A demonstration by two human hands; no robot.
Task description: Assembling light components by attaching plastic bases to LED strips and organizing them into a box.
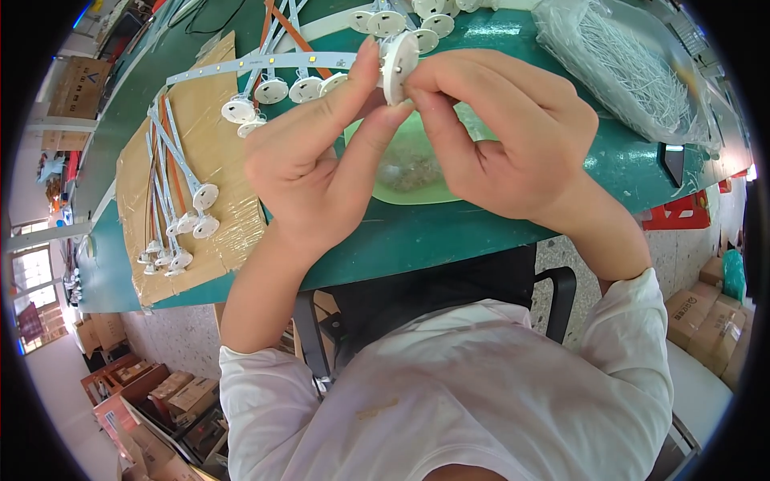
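Observation:
My left hand (317,164) pinches a white round disc cap (399,66) between thumb and fingers, holding it on edge above the table. A pale LED strip (257,62) with small yellow chips runs left from behind that hand toward the cap; their join is hidden by my fingers. My right hand (509,132) is closed in a pinch, its fingertips against the right face of the cap. Whatever lies between those fingertips is too small or hidden. Beneath both hands sits a light green bowl (417,196) with small metallic-looking bits, partly covered by my hands.
Several strips with round white caps (204,196) lie on brown cardboard (233,208) at left; more capped strips (273,90) lie farther back. A clear bag of thin white wires (634,80) and a black phone-like object (672,163) occupy the green table's (369,256) right side.

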